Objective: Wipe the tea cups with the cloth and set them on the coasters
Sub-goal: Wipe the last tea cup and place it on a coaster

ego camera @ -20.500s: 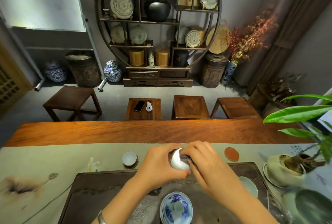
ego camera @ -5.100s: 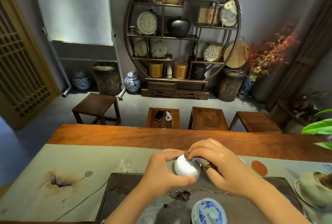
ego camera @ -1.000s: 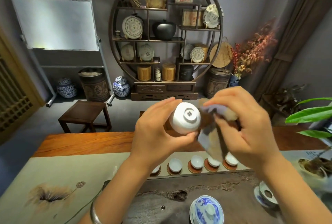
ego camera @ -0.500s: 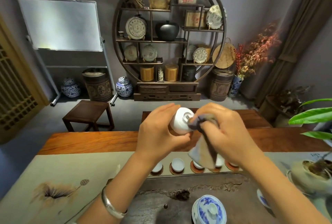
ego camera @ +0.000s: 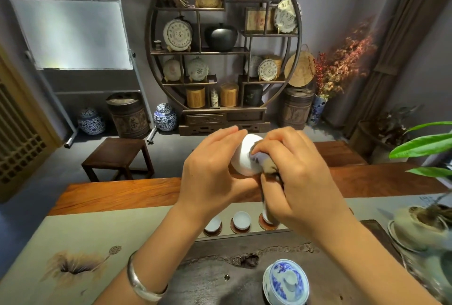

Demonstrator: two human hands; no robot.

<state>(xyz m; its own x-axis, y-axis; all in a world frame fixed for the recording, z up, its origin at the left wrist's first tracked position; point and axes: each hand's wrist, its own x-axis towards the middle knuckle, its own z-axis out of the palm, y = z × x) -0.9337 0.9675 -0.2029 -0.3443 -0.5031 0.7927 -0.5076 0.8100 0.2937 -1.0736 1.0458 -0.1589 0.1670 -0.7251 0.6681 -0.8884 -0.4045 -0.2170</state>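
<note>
Two hands work above the bench (ego camera: 117, 192). The left hand (ego camera: 215, 177) grips the white cup (ego camera: 244, 158); the right hand (ego camera: 293, 172), pinching the cloth (ego camera: 266, 165), has now moved onto its bottom. Wiping goes on, with coasters (ego camera: 241, 227) waiting below the cup.

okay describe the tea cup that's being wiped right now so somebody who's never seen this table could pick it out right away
Start at the long wooden table, then look above the row of small cups on coasters by the dark tea tray. The white tea cup is held in the air by the left hand, the right hand pressing a cloth on it. Only this cup is lifted and tipped sideways.
</note>
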